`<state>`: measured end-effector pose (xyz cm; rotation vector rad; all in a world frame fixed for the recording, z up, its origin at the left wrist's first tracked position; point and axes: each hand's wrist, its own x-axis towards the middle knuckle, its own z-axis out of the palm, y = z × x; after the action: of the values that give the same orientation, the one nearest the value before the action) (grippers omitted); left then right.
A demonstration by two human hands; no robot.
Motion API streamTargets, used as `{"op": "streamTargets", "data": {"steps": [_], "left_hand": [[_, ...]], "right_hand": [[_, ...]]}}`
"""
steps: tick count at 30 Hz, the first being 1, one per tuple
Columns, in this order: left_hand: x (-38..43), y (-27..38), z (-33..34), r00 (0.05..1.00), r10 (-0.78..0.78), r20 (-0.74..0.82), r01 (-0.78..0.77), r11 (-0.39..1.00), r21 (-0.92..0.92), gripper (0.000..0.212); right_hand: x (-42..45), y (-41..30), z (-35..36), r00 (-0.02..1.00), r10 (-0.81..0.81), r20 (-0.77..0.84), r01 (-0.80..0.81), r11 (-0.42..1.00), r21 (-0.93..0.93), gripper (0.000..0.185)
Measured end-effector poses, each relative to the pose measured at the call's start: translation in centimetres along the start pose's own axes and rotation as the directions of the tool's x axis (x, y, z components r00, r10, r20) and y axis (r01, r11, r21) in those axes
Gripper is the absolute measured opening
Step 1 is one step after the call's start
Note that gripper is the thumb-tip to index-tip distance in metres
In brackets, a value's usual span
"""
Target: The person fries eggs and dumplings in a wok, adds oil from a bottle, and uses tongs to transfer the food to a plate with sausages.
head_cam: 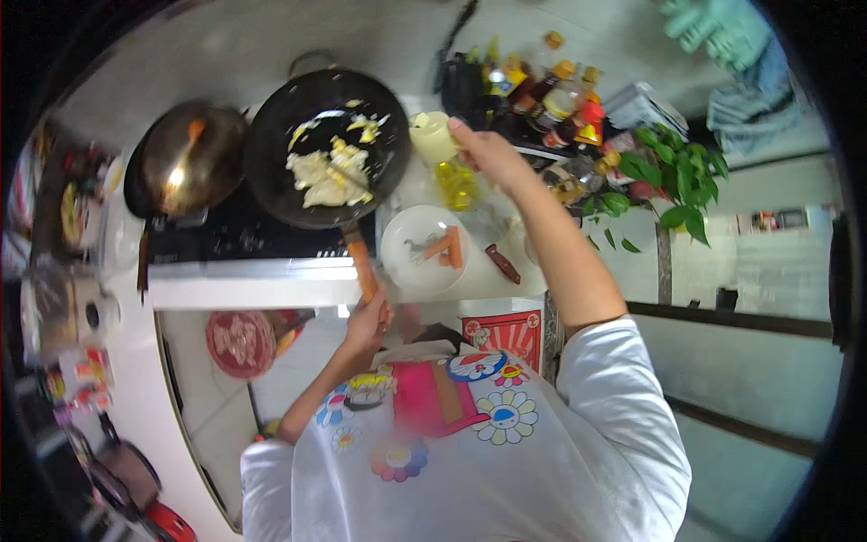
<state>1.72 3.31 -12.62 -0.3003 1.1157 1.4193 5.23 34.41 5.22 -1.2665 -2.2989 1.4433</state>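
In the head view, my left hand (367, 320) is closed around the orange-brown wooden handle (363, 267) at the near side of a black wok (271, 169). Pale pieces of food, probably cooked egg (332, 179), lie in the wok, with smaller bits up its wall. My right hand (484, 152) grips a pale yellow cup (433, 137) by its side, just right of the wok's rim. Below the cup stands a container of yellow oil (457, 186). A white plate (399, 254) nearer me carries several orange pieces, which look like carrot (450, 249).
A lidded pan (196, 166) sits left of the wok on the black stove (237, 234). A brown-handled knife (502, 264) lies right of the plate. Sauce bottles (559, 101) crowd the back right, beside a leafy plant (670, 169). Pans (122, 467) are at lower left.
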Motion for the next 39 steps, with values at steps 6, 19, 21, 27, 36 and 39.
{"op": "streamTargets", "data": {"steps": [6,19,21,27,36,39], "left_hand": [[-1.9,1.0,1.7,0.997,-0.004,-0.073,0.003,1.0,-0.011,0.024],[-1.8,1.3,3.7,0.959,0.097,-0.266,-0.068,0.991,0.116,0.019],[-2.2,1.3,3.6,0.95,0.122,-0.288,-0.088,0.988,0.129,0.019],[-3.2,1.7,4.6,0.925,0.171,-0.338,-0.129,0.981,0.144,0.017],[0.6,-2.5,0.8,0.856,0.448,-0.258,-0.343,0.865,0.366,0.015],[4.7,-6.7,-3.3,0.675,0.725,-0.134,-0.44,0.542,0.716,0.014]], "right_hand": [[-7.5,1.6,-4.8,0.938,0.082,-0.337,0.104,0.86,0.499,0.031],[5.3,9.0,-7.5,0.566,-0.171,-0.806,0.442,0.889,0.122,0.036],[7.4,9.7,-6.5,0.607,-0.165,-0.777,0.46,0.871,0.175,0.034],[9.1,12.7,-6.5,0.702,-0.129,-0.7,0.358,0.914,0.19,0.036],[-3.2,3.8,9.4,0.895,-0.392,-0.212,0.327,0.901,-0.283,0.052],[-2.4,1.6,13.4,0.973,-0.23,-0.038,0.193,0.886,-0.421,0.066]]}}
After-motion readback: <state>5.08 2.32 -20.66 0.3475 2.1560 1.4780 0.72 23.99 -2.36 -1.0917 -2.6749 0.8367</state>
